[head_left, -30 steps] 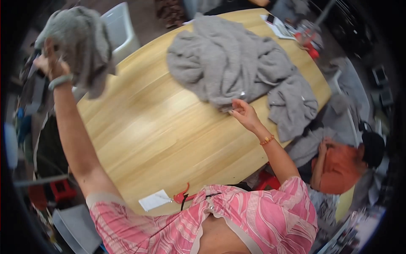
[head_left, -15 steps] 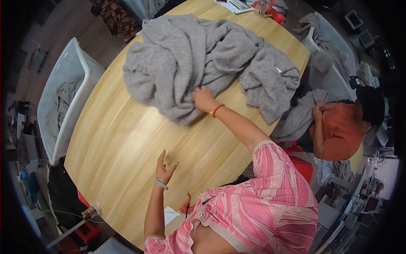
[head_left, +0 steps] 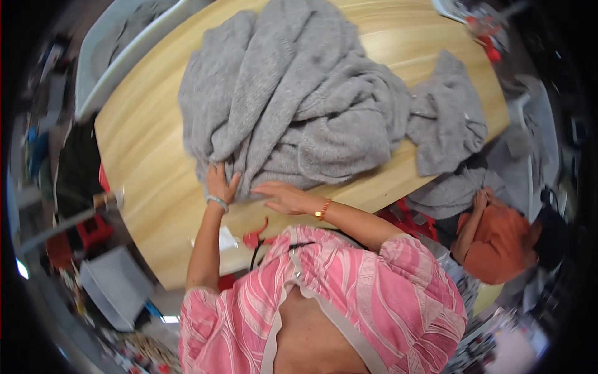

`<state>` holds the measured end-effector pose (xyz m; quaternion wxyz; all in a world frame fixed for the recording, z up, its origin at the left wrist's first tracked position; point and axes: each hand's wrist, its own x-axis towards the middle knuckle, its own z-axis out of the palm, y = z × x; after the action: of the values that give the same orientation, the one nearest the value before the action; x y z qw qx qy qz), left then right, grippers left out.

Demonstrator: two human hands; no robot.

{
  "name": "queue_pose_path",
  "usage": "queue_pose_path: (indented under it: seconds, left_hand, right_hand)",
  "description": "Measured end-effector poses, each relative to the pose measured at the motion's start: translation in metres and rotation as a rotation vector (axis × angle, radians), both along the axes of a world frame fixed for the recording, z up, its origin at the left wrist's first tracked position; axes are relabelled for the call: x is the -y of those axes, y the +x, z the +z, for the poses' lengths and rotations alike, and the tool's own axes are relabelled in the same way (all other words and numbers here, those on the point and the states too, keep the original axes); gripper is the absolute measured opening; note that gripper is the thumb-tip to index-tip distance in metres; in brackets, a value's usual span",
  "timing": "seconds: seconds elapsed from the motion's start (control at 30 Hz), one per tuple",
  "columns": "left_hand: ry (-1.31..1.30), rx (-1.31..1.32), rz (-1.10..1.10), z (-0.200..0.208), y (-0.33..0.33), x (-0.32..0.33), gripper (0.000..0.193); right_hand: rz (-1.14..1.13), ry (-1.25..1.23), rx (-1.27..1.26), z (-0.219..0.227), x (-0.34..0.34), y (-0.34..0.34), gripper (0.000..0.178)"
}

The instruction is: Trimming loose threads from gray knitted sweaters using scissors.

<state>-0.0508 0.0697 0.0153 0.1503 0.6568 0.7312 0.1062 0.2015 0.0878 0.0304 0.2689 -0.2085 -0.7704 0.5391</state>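
Observation:
A large heap of soft grey knit fabric (head_left: 293, 93) lies bunched in deep folds across the middle of the wooden table (head_left: 143, 140). My left hand (head_left: 221, 186) rests on its near left edge, fingers laid on the knit and thumb apart. Just right of it, my right hand (head_left: 288, 199) is stretched out flat by the near edge of the heap, holding nothing that I can see. A smaller crumpled grey knit piece (head_left: 448, 118) lies toward the right of the table.
By the table's near edge are a white paper (head_left: 225, 239) and a red-handled tool (head_left: 253, 239). A pale bin (head_left: 93, 75) stands at the far left, another (head_left: 545, 131) at the right. A person in orange (head_left: 498, 240) handles grey fabric on the right.
The grey heap now lies nearer me and more spread out. My left hand has come onto its edge; my right hand has let go and drawn back. The view has shifted.

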Motion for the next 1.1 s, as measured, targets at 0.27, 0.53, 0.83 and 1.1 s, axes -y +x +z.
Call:
queue_pose_path:
  seconds: [0.27, 0.53, 0.83, 1.1]
  left_hand:
    - [0.234, -0.033, 0.581, 0.004, -0.006, 0.175, 0.077]
    - [0.022, 0.627, 1.144, -0.059, 0.073, 0.264, 0.065]
    - [-0.172, 1.502, 1.067, 0.01, 0.08, 0.236, 0.018]
    - [0.542, 0.35, 0.715, 0.043, 0.013, 0.156, 0.04]
  right_hand:
    - [0.231, -0.176, 0.436, -0.02, 0.075, 0.051, 0.039]
    - [0.505, -0.027, 0.574, -0.015, 0.112, 0.002, 0.045]
    - [0.403, -0.101, 0.472, -0.045, 0.137, -0.001, 0.028]
    - [-0.173, 0.173, 0.382, 0.101, 0.012, -0.018, 0.031]
